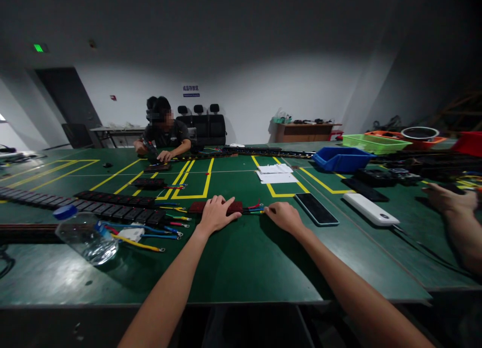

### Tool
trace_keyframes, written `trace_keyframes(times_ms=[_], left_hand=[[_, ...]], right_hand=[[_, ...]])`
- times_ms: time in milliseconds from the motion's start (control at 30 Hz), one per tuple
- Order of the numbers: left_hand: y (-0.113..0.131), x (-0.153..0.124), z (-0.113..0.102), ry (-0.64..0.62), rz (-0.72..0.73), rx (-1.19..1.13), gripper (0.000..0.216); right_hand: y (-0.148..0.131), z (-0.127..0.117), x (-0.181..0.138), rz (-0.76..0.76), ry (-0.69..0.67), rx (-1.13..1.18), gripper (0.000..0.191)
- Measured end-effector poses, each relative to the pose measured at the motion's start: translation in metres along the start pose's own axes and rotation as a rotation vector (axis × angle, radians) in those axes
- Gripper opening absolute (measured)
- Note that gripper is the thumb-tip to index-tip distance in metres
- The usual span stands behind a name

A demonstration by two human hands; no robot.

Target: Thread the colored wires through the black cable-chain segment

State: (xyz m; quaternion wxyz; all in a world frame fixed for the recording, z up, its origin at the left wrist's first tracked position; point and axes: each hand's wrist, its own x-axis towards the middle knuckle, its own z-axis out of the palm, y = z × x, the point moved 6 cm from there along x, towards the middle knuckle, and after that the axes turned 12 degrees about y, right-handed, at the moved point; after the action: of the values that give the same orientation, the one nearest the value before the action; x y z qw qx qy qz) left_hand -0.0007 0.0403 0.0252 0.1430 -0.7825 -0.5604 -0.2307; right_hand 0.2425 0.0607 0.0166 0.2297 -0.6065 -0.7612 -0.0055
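A dark red strip-shaped block (235, 207) lies on the green table in front of me. My left hand (217, 213) is laid across it, with fingers on the far side and thumb on the near side. Several coloured wires (253, 208), red, blue, green and yellow, come out of the block's right end. The fingertips of my right hand (284, 216) are pinched together at the end of the yellow-green wire. To the left lie black strips (128, 211) with coloured leads ending in metal ring terminals.
A clear water bottle (88, 241) lies tilted at left. At right are a phone (316, 209), a white power bank (371, 209) with a cable, and a blue bin (342, 159). Papers (276, 174) lie ahead. A co-worker (167, 132) works across the table; another person's hand (454, 200) is at right.
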Motion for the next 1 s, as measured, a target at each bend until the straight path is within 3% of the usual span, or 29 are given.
trace_keyframes(times_ms=[233, 400, 567, 700, 867, 1000], left_hand=[[0.002, -0.001, -0.001, 0.023, 0.022, 0.022, 0.081], [0.002, -0.001, -0.001, 0.047, 0.013, 0.033, 0.081], [0.002, 0.000, -0.001, 0.043, 0.010, 0.016, 0.080], [0.002, 0.000, -0.002, 0.037, 0.007, 0.006, 0.081], [0.002, 0.000, -0.003, 0.029, 0.002, -0.001, 0.081], [0.002, 0.000, -0.004, 0.028, 0.002, 0.000, 0.081]], right_hand=[[0.013, 0.004, 0.009, 0.175, 0.148, 0.324, 0.040], [0.011, 0.007, 0.013, 0.160, 0.182, 0.661, 0.044], [0.008, -0.003, 0.008, 0.103, 0.211, 0.360, 0.035], [0.005, -0.005, 0.003, 0.089, 0.141, 0.130, 0.032], [0.002, 0.002, 0.000, 0.072, 0.013, 0.044, 0.038], [0.000, -0.002, 0.000, 0.072, 0.025, 0.042, 0.041]])
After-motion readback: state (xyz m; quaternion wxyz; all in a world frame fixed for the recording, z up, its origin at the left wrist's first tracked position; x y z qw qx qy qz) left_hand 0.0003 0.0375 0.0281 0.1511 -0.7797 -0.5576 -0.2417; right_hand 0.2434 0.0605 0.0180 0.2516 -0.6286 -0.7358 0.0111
